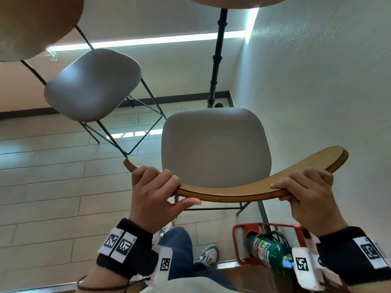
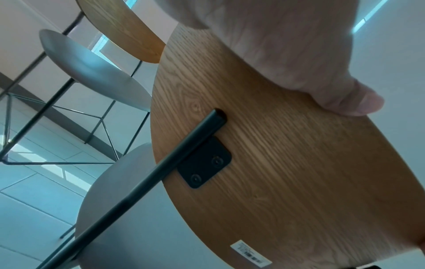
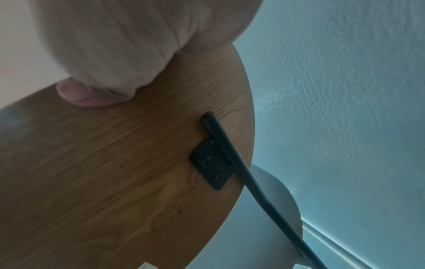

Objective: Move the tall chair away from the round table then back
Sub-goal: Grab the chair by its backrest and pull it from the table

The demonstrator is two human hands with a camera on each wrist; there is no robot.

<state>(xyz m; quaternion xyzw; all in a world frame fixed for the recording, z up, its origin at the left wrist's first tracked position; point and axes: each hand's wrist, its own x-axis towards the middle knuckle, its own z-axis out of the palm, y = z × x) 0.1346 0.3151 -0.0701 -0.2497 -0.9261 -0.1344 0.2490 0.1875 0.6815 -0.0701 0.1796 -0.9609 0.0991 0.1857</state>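
The tall chair (image 1: 215, 149) has a grey padded seat and a curved wooden backrest (image 1: 232, 192) on thin black metal legs. My left hand (image 1: 156, 187) grips the left part of the backrest, fingers over the top edge and thumb behind. My right hand (image 1: 306, 187) grips the right part the same way. In the left wrist view the backrest (image 2: 276, 163) fills the frame with my thumb pressed on it. The right wrist view shows the backrest (image 3: 115, 172) and its black bracket (image 3: 211, 163). The round table's edge (image 1: 237, 2) shows at the top, on a black post (image 1: 218, 56).
A second tall chair (image 1: 93, 83) stands to the left, its wooden backrest (image 1: 36, 24) at the top left. A white wall (image 1: 317, 81) runs close on the right. A green fire extinguisher (image 1: 268, 252) in a red stand sits by my right wrist. The floor is light planks.
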